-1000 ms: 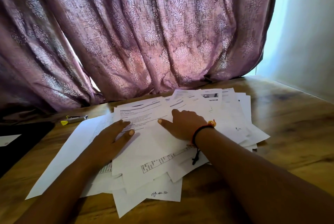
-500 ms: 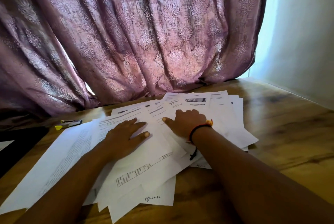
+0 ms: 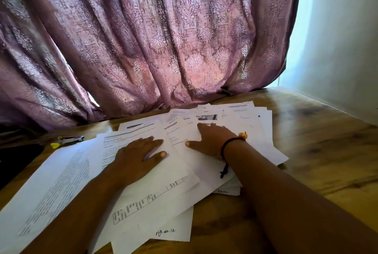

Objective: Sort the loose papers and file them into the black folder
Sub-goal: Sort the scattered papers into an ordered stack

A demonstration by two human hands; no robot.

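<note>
A loose spread of white printed papers (image 3: 178, 174) covers the middle of the wooden table (image 3: 327, 151). My left hand (image 3: 137, 155) lies flat, fingers apart, on a printed sheet at the left of the pile. My right hand (image 3: 212, 141), with a black and orange wristband, presses flat on sheets further right. One large text sheet (image 3: 51, 188) fans out to the left. The black folder (image 3: 14, 161) lies at the table's left edge, partly cut off by the frame.
A yellow-tipped highlighter (image 3: 67, 141) lies behind the papers at the left. A purple patterned curtain (image 3: 163, 38) hangs along the table's back edge. A pale wall (image 3: 343, 49) stands at the right, with bare wood in front of it.
Both hands have slid the sheets apart: the left hand moved up and right on its sheet, and the papers fanned out further to the left and toward me.
</note>
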